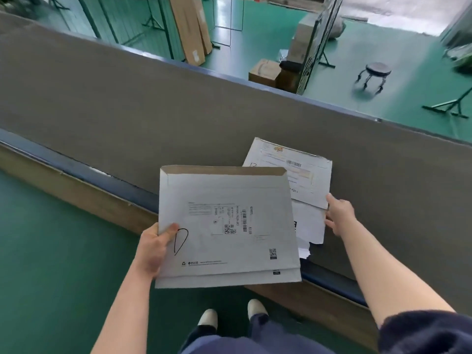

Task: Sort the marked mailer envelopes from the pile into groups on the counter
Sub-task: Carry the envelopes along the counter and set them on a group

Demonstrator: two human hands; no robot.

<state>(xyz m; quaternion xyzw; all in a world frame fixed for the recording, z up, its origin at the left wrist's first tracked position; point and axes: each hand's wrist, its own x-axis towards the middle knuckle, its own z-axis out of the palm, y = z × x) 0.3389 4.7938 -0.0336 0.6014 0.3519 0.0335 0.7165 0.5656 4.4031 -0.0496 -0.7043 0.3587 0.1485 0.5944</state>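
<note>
Head view: the left hand point(153, 247) grips a stack of mailers point(227, 226) — top one marked "D" — held above the surface point(127, 118) edge. The right hand point(338, 215), fingers relaxed, touches the pile point(298, 180) lying on the surface.

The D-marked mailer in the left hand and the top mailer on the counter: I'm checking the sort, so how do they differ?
The D-marked mailer is gripped off the counter by the left hand; the top mailer lies on the counter pile, the right hand at its corner. The first sits square to view, the second skewed. Both are pale and labelled.
</note>
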